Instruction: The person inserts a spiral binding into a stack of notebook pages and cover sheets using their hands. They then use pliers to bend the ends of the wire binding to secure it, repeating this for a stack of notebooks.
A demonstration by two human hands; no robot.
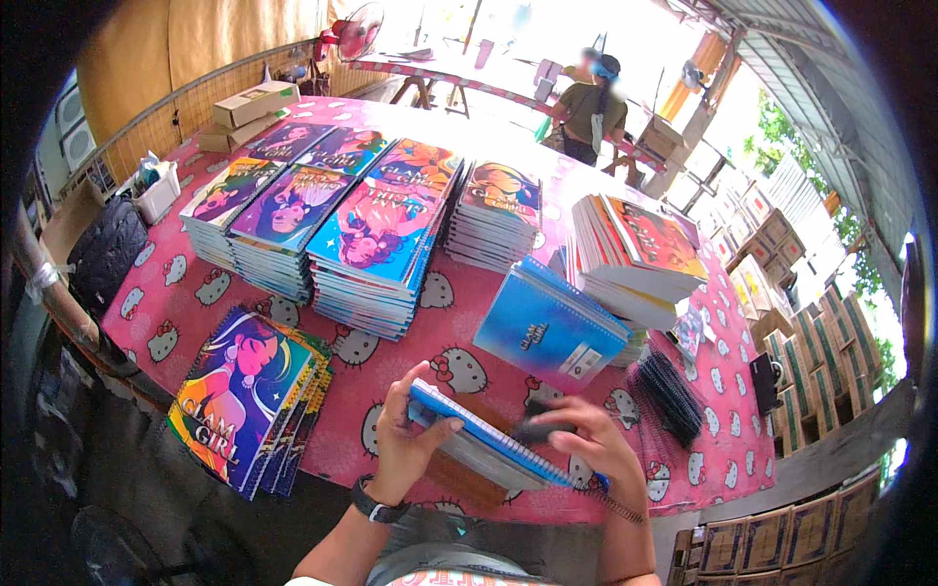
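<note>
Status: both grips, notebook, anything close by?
Left grip holding blue notebook, tilted. Right grip at blurred dark object near its coil edge. Black coil pile to the right.

Had a counter [342, 400] dressed in pink cat-patterned cloth, with a pink-covered table [440, 70] farther back. Was bounded at upper left by a tan curtain [215, 49], near a red fan [358, 34]. Opened at the back to glaring daylight, with a corrugated metal roof [821, 59] and greenery [772, 146] at right. Held stacked cardboard boxes [813, 532] at right and showed dark floor [215, 527] at lower left.
</note>
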